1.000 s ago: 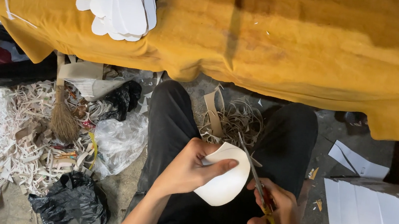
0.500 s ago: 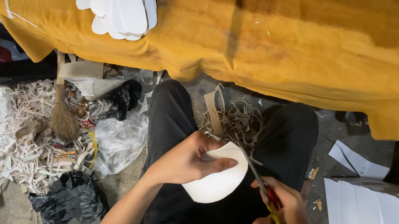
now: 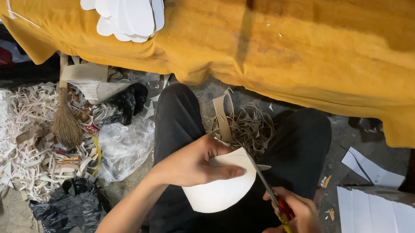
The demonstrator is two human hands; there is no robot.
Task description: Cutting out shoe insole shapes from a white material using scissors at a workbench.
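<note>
My left hand (image 3: 193, 163) grips a white rounded sheet piece (image 3: 220, 190) over my lap, thumb on top. My right hand (image 3: 295, 221) holds scissors (image 3: 268, 187) with red and yellow handles. Their blades sit at the piece's upper right edge. A thin cut strip (image 3: 224, 117) curls up from the piece towards the floor trimmings. I sit with black trousers (image 3: 181, 118) and knees apart.
A low table under a mustard-yellow cloth (image 3: 289, 42) carries a stack of white cut shapes (image 3: 127, 0). Strip offcuts (image 3: 250, 126) lie between my knees. At left are white scraps (image 3: 2, 135), a small broom (image 3: 64, 116), plastic bags (image 3: 123, 146). White sheets (image 3: 392, 231) are stacked at right.
The white piece has turned and dropped slightly in my left hand. The scissors have shifted right and down along its edge, my right hand moving with them.
</note>
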